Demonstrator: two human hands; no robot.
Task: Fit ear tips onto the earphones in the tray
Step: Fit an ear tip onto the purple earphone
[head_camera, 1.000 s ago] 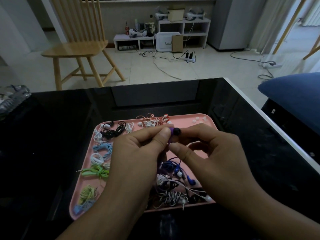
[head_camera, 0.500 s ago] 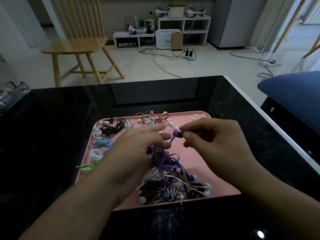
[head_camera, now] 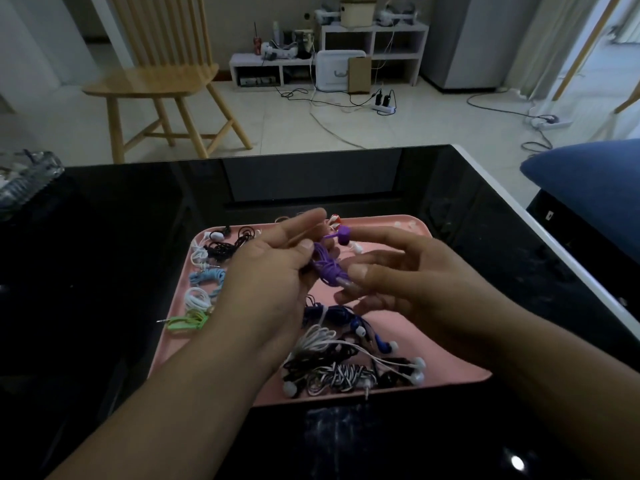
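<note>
Over the pink tray (head_camera: 450,355): both hands.
Left hand (head_camera: 273,271): fingers curled round purple earphones (head_camera: 327,263).
Right hand (head_camera: 408,275): fingers loose, holding nothing.

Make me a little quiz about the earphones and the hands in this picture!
1. True or false: the left hand holds the purple earphones above the pink tray.
2. Which colour are the coiled earphones at the tray's left edge, with a plug sticking out over the rim? A) green B) orange C) yellow
3. Fill in: the zebra-striped earphones lie at the tray's ____ edge, closest to the person.

Key: 1 true. 2 A, the green earphones. 3 near. The right hand has straight fingers beside the purple bundle and grips nothing.
</note>
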